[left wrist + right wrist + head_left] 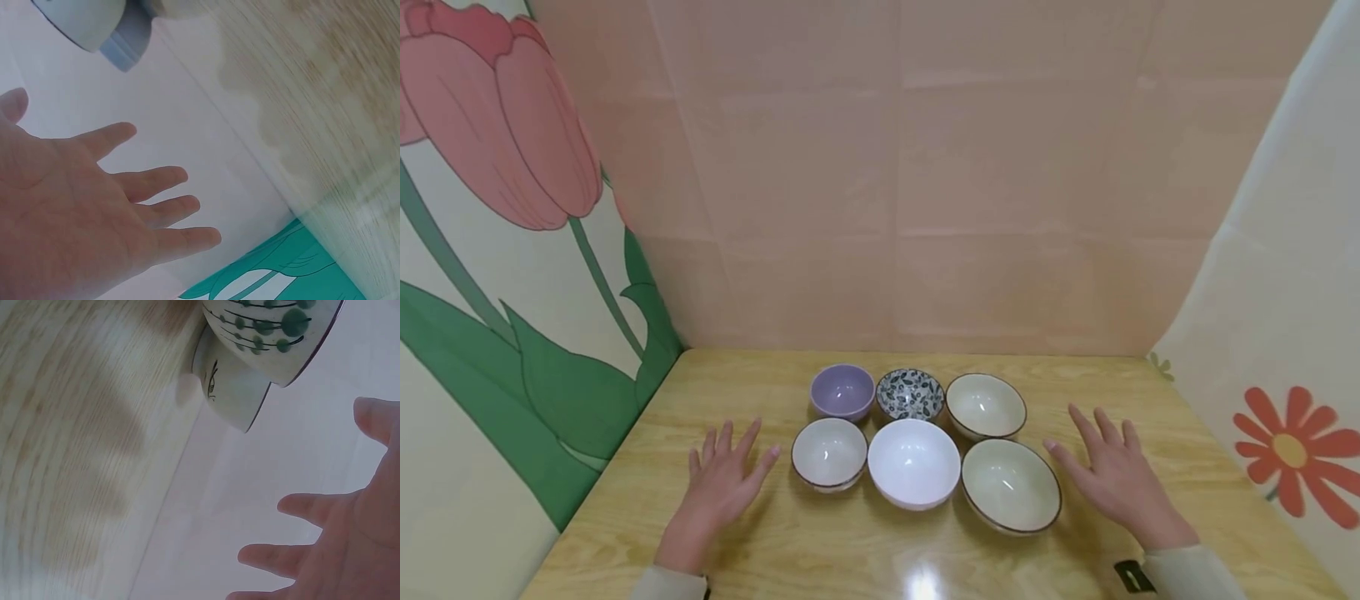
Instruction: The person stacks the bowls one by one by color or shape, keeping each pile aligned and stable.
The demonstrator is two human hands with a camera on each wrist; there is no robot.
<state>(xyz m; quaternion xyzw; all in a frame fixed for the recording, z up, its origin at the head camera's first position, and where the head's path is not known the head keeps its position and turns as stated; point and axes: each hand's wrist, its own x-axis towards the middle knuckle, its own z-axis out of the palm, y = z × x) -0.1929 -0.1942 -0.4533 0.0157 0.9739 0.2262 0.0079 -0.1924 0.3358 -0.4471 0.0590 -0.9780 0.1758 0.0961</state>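
Observation:
Two rows of bowls stand close together on the table. In the back row are a purple bowl (pixel 843 392), a bowl with a dark leaf pattern (pixel 910 394) and a cream bowl with a brown rim (pixel 986 406). The front row has a smaller off-white bowl (pixel 829 454), a plain white bowl (pixel 913 463) and a large cream bowl (pixel 1012 485), whose outside shows green dots in the right wrist view. My left hand (pixel 722 487) is spread left of the bowls, holding nothing. To their right, my right hand (pixel 1116 475) is spread too, touching no bowl.
The wooden table (pixel 775 550) meets a pinkish backdrop (pixel 895 183) at its far edge. A tulip-printed cloth (pixel 497 250) borders the left side. On the right hangs a pale cloth with a red flower (pixel 1290 450).

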